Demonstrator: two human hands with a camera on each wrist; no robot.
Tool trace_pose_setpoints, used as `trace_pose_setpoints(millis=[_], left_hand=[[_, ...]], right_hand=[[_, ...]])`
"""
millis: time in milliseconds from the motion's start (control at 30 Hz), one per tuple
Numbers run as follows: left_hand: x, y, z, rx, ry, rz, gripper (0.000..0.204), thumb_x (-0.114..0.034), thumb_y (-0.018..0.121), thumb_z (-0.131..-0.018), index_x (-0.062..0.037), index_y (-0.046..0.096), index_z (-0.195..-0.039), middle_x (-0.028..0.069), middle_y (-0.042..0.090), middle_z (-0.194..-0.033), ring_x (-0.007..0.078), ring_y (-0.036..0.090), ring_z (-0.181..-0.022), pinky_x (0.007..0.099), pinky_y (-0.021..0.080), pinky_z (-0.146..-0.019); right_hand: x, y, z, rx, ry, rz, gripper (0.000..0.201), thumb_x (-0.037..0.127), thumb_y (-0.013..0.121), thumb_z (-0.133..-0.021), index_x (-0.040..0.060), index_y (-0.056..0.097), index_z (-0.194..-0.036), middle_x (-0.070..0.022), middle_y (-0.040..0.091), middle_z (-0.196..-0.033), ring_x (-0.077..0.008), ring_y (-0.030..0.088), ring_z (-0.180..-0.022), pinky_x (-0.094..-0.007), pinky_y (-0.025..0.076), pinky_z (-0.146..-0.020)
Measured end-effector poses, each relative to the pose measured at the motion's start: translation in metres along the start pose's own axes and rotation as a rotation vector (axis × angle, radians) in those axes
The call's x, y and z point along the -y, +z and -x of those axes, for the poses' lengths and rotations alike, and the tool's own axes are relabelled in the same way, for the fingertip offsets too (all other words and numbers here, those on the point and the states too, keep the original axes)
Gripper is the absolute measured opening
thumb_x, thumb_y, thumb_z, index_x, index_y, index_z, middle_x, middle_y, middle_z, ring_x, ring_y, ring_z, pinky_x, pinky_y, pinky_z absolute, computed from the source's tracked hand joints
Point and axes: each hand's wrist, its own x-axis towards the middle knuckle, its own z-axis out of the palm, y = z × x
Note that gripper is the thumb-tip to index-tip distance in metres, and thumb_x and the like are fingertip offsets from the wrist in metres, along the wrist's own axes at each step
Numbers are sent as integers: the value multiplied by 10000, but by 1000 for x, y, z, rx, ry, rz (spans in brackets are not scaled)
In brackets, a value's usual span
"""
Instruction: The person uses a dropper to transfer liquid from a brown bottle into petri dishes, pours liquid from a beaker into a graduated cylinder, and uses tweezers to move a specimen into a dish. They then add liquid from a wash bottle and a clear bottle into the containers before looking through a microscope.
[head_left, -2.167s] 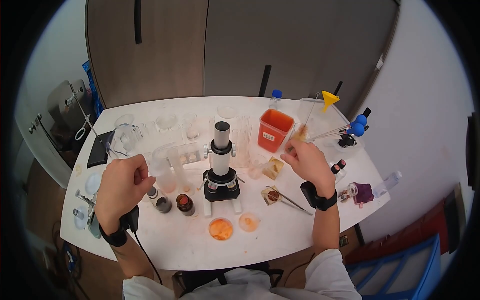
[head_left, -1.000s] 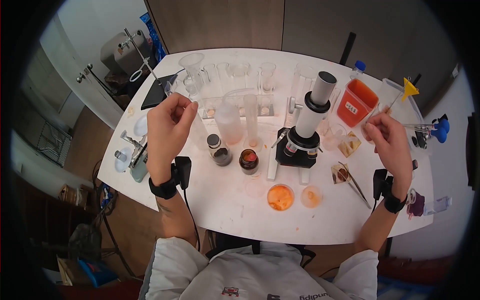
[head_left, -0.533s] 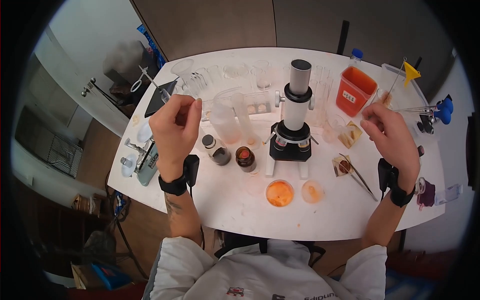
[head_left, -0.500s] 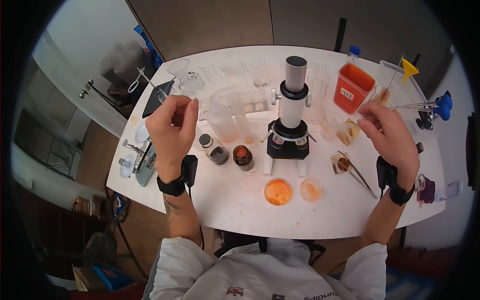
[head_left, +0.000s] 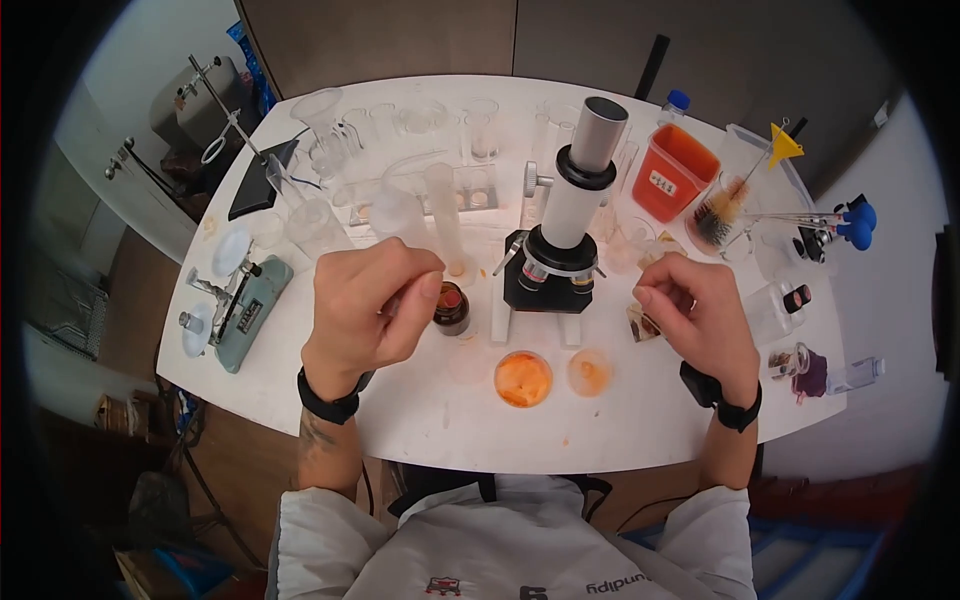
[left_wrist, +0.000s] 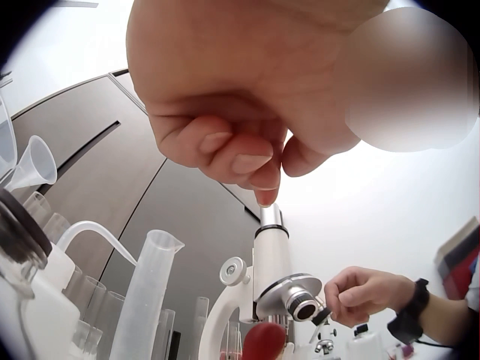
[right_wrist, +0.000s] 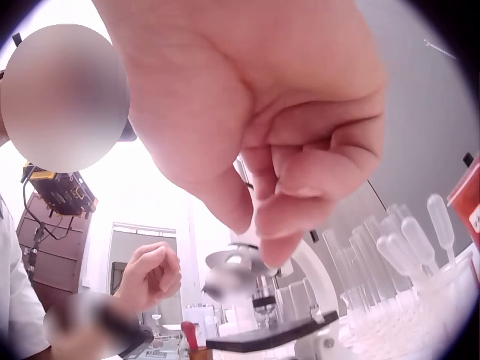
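Loosely curled and empty, the left hand (head_left: pixel 370 310) is above the table, left of the brown bottle (head_left: pixel 452 308). In the left wrist view the left hand's (left_wrist: pixel 240 97) thumb is close to the index finger. The right hand (head_left: pixel 705 315), also empty and loosely curled, is right of the microscope (head_left: pixel 570 215) and partly covers a small square with a dark specimen (head_left: pixel 641 322). A narrow gap separates the right hand's (right_wrist: pixel 262 112) thumb and index finger in the right wrist view. An orange dish (head_left: pixel 523 379) and a paler dish (head_left: pixel 590 372) lie before the microscope.
A green balance (head_left: pixel 255 315) stands left; a clear measuring cylinder (head_left: pixel 443 215) and other glassware stand behind the left hand. Toward the back right are a red container (head_left: pixel 675 172), brushes (head_left: pixel 718 215) and a yellow funnel (head_left: pixel 785 146). Purple cloth (head_left: pixel 812 376) lies at the right.
The head view has shifted. Both hands are lower and nearer the microscope; the left now covers the dark bottle, while the right has moved away from the red container and covers the tweezers.
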Motion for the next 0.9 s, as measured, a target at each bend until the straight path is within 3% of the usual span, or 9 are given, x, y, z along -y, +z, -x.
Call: trace_pose_setpoints(millis=[200,333,400,900], left_hand=[[-2,12,2,87,-16,-50,100,-26,748,-834,-92,724,-906,7,650,-671,160,613,-506,294,439,-466],[3,13,4,70,-35,-67,107,-2,744,-835,-74,726,-912,16,656,-686,159,612,-507,287,437,-468],[4,13,4,76,-32,-76,108,31,742,-837,-43,733,-915,38,608,-653,142,561,-474,275,406,-457],[-8,23,7,86,-12,-79,79,-42,771,-864,-76,700,-870,24,667,-698,166,637,-523,285,461,-491]], right_hand=[[-19,25,6,-165,-63,-92,72,15,740,-936,-2,676,-907,-29,653,-684,-71,585,-569,-226,456,-537],[-23,28,6,-239,-125,-108,58,7,734,-939,-1,677,-939,-14,650,-682,-46,565,-568,-207,431,-524],[-22,30,5,-257,-137,-93,62,6,734,-939,3,676,-963,-11,654,-684,-49,575,-569,-212,438,-524],[-22,31,10,-283,-214,-90,57,24,709,-957,-8,668,-933,-39,674,-707,-83,612,-576,-225,478,-548]])
